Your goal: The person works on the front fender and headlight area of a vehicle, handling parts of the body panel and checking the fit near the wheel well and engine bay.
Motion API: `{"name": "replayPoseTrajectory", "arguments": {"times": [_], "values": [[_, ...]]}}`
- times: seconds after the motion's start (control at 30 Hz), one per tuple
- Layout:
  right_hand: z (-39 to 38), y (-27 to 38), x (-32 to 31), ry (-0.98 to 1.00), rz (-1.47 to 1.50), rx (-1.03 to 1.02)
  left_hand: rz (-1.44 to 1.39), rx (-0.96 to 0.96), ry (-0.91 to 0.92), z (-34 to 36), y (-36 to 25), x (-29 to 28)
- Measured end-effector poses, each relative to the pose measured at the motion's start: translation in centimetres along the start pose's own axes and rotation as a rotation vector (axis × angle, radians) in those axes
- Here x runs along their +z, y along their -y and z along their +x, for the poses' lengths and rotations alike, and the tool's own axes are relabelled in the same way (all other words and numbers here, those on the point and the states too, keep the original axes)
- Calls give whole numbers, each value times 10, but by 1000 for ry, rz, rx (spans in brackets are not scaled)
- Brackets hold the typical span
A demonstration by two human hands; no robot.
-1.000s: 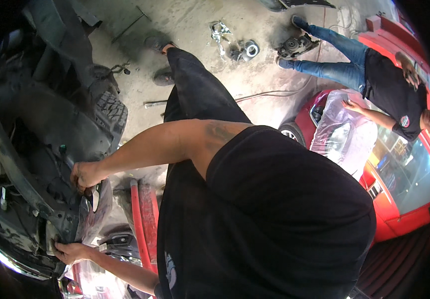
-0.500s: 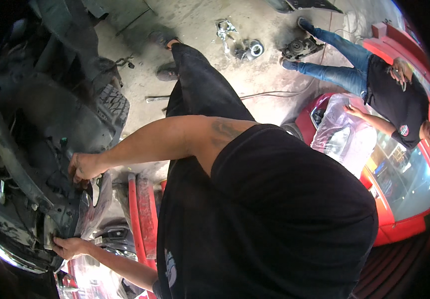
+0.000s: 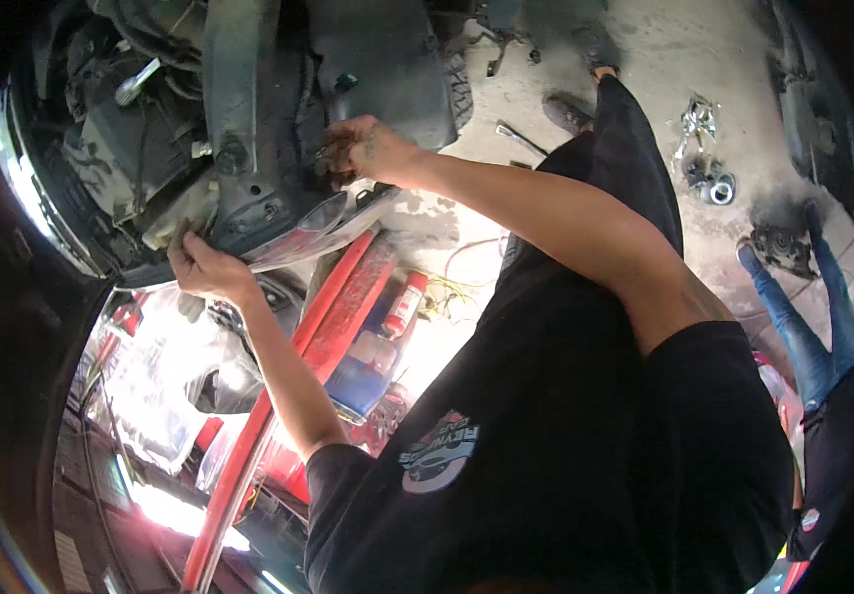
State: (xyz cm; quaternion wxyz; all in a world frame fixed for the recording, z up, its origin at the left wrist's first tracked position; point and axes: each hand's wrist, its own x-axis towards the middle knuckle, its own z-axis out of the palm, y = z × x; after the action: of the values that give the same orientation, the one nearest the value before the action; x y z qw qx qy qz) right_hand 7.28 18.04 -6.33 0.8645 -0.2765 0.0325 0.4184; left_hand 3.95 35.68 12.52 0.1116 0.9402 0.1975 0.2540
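Observation:
The front corner of a dark car with parts off it fills the upper left. My left hand [image 3: 211, 269] is closed on the lower edge of this corner, beside a pale bracket [image 3: 180, 210]; its lower fingers are partly hidden. My right hand [image 3: 360, 153] has curled fingers at the inner edge of the dark fender [image 3: 249, 99], near the black wheel arch liner [image 3: 382, 69]. What lies between those fingers, if anything, is hidden. Under my hands runs a glossy panel edge [image 3: 298, 236]. A bright trim strip [image 3: 36, 188] curves along the far left.
A red bar [image 3: 333, 302] slants below the car. Beside it are a red-and-white can [image 3: 405, 304] and a blue-based container [image 3: 360, 376]. On the concrete lie a metal tool [image 3: 521, 137], a round metal part [image 3: 716, 188] and a dark assembly [image 3: 783, 247]. Another person [image 3: 823, 366] stands at the right.
The view has swung left, so the car and both hands sit farther right and higher. Both hands stay at nearly the same places on the car.

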Motion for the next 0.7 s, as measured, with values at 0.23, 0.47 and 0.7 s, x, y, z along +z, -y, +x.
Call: {"name": "replayPoseTrajectory", "arguments": {"times": [0.23,0.47,0.7], "values": [[4,-1,-1,1,219,88,-1,-31,-36,3,-6,3],[4,0,3,8,254,96,38,-18,-51,2,-10,1],[10,2,7,-34,269,76,45,31,-75,3,-5,2]]}}
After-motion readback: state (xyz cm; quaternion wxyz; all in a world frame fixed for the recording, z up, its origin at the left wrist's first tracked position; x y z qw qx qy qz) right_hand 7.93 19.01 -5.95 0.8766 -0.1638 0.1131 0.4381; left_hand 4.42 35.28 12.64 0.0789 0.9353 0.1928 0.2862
